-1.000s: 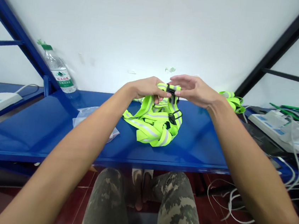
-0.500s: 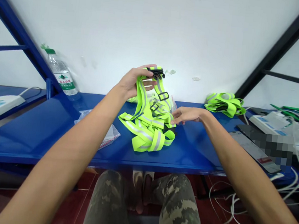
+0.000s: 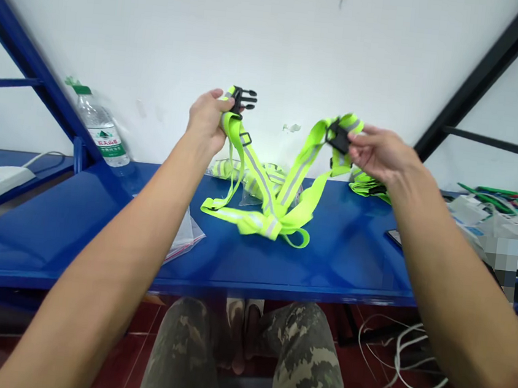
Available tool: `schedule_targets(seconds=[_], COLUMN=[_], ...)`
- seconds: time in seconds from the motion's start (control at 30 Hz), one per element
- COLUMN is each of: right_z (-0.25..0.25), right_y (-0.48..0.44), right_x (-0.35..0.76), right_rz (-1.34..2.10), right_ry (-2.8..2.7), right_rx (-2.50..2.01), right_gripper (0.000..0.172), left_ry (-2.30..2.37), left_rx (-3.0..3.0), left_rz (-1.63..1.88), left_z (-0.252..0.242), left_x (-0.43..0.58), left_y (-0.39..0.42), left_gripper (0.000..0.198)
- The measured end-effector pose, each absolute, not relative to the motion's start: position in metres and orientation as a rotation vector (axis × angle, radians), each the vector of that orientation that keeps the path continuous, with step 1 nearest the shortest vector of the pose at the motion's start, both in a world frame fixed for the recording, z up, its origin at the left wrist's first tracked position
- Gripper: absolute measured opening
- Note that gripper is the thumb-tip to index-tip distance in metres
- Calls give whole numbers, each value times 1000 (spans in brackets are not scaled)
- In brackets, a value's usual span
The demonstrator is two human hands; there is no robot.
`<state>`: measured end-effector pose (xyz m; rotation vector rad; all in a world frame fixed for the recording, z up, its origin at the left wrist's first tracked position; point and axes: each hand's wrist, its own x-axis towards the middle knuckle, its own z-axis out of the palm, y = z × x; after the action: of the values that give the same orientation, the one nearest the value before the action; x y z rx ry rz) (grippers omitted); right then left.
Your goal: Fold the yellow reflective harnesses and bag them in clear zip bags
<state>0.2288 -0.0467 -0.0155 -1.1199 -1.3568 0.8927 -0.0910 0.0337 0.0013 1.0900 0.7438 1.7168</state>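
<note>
A fluorescent yellow reflective vest made of straps point(image 3: 261, 176) hangs between my two hands, its lower part resting on the blue table point(image 3: 326, 256). My left hand point(image 3: 209, 118) is closed on one strap end, by a black pronged buckle half point(image 3: 243, 98) that points right. My right hand point(image 3: 377, 151) pinches the matching black buckle socket point(image 3: 339, 138) and the strap around it. The two buckle halves are apart. Behind the vest lie yellow straps in clear plastic bags point(image 3: 224, 169).
Clear zip bags point(image 3: 187, 239) lie beside my left forearm. A water bottle point(image 3: 108, 135) leans at the wall on the left. Folded yellow straps point(image 3: 366, 185) are partly hidden behind my right hand. Power strips, cables and green items point(image 3: 503, 198) crowd the right.
Both hands have moved apart and up, the left one to the left, the right one to the right. My right hand now grips the buckle socket, and the bunched straps have spread into a V.
</note>
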Motion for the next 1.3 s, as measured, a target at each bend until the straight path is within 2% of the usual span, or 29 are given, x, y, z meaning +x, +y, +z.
schedule_targets(seconds=[0.1, 0.17, 0.37, 0.47, 0.63, 0.97, 1.17, 1.23, 1.3], right_z=[-4, -7, -39, -50, -58, -65, -76, -79, -80], right_y=[-50, -50, -48, -50, -57, -65, -59, -56, -53], right_x=[217, 203, 162, 151, 142, 138, 138, 140, 143], right_rz=[865, 872, 922, 971, 978, 981, 876, 684, 363], right_ry=[-1050, -1034, -1286, -1337, -1369, -1445, -1557, -1606, -1592], right_rx=[-953, -954, -1002, -995, -975, -1008, -1040, -1078, -1132], right_gripper=[67, 80, 58, 61, 69, 76, 75, 64, 40], left_ry=[796, 756, 608, 572, 593, 594, 645, 664, 674], left_rx=[1123, 1145, 1123, 1062, 1020, 1006, 1076, 1082, 1087], left_rz=[1748, 1712, 1440, 1344, 1277, 1345, 1363, 1396, 1411], left_z=[14, 12, -32, -49, -59, -69, -76, -81, -87], left_x=[-85, -75, -46, -42, -38, -37, -41, -46, -51], left_y=[25, 15, -6, -9, -15, -19, -13, -7, -1], left_gripper=[49, 51, 52, 50, 61, 56, 64, 64, 64])
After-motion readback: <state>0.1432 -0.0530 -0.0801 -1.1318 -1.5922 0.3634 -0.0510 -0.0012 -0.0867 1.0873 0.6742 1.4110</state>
